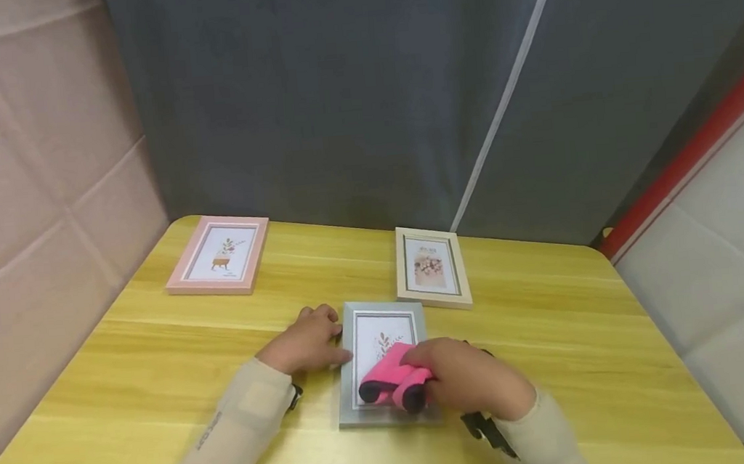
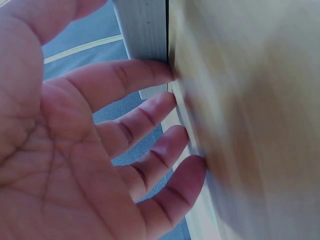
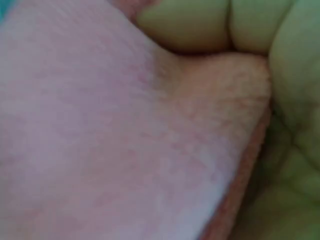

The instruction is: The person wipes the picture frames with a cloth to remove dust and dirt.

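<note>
A grey picture frame (image 1: pixel 368 332) lies flat on the wooden table, a plant print inside it. My left hand (image 1: pixel 308 340) is at its left side, thumb close to the border. In the left wrist view, the loosely bent fingers (image 2: pixel 157 112) rest their tips on the tabletop by the frame's edge; nothing is gripped. My right hand (image 1: pixel 475 375) holds a bunched pink cloth (image 1: pixel 389 370) with black edging over the lower right of the picture. Close up in the right wrist view, the cloth (image 3: pixel 100 125) is tucked into the curled fingers and hides the frame.
On the wooden table (image 1: pixel 129 397), a pink picture frame (image 1: pixel 252 259) lies at the back left. A cream picture frame (image 1: pixel 401 270) lies behind the grey one, slightly right. A dark partition (image 1: pixel 309 106) borders the far edge, with pale walls on both sides.
</note>
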Demonstrator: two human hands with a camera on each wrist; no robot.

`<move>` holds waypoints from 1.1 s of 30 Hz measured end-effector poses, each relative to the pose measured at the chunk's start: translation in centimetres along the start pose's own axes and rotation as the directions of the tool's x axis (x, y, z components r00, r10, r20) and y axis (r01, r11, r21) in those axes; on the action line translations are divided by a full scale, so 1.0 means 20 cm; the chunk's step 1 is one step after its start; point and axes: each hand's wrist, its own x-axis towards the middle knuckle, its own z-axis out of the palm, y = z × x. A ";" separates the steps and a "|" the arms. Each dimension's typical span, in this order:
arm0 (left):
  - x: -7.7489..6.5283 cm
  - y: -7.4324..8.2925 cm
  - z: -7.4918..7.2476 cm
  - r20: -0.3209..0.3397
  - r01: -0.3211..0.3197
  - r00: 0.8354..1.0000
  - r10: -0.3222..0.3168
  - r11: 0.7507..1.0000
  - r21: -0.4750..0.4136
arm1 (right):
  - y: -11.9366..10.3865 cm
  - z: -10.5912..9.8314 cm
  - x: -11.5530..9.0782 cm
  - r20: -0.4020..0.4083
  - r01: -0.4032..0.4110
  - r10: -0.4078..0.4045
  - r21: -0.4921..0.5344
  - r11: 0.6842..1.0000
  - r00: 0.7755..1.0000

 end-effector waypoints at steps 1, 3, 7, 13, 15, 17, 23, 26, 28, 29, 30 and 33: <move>0.00 0.00 0.00 -0.002 -0.002 1.000 0.002 1.000 0.003 | -0.01 0.00 -0.01 0.017 0.011 -0.011 -0.015 1.000 1.000; 0.00 0.01 -0.01 -0.004 -0.009 1.000 0.009 1.000 0.011 | -0.03 0.02 -0.01 0.023 0.030 -0.029 -0.061 0.998 0.999; 0.00 0.01 -0.01 0.009 -0.016 1.000 0.016 1.000 0.013 | -0.04 0.06 0.01 -0.032 0.010 -0.015 -0.164 0.986 0.999; 0.01 0.01 -0.02 0.017 -0.029 0.999 0.028 0.999 0.022 | 0.01 0.10 0.06 -0.129 -0.106 0.076 -0.240 0.965 0.989; 0.01 0.01 -0.02 0.014 -0.036 0.999 0.036 0.999 0.028 | 0.04 0.11 0.07 -0.135 -0.141 0.111 -0.238 0.961 0.985; 0.01 0.01 -0.01 0.011 -0.037 0.999 0.036 0.999 0.031 | 0.07 0.11 0.09 -0.131 -0.159 0.132 -0.228 0.961 0.983; 0.01 0.00 -0.01 0.005 -0.034 0.999 0.034 0.999 0.039 | 0.13 0.08 0.09 -0.229 -0.160 0.144 -0.052 0.986 0.963; 0.01 0.01 0.01 0.001 -0.038 0.999 0.038 0.998 0.052 | 0.15 0.04 0.08 -0.357 -0.196 0.177 -0.018 0.980 0.917; 0.00 0.02 0.01 0.002 -0.035 0.999 0.035 0.998 0.059 | 0.16 0.02 0.08 -0.428 -0.254 0.211 -0.047 0.966 0.879; -0.01 0.03 0.02 0.005 -0.032 0.999 0.032 0.998 0.059 | 0.17 0.03 0.08 -0.457 -0.284 0.224 -0.065 0.957 0.861; -0.02 0.04 0.02 0.010 -0.030 1.000 0.029 0.998 0.061 | 0.18 0.03 0.09 -0.475 -0.299 0.225 -0.084 0.951 0.851; -0.03 0.06 0.01 0.046 -0.020 0.999 0.017 0.998 0.058 | 0.19 0.05 0.09 -0.453 -0.314 0.225 -0.130 0.941 0.863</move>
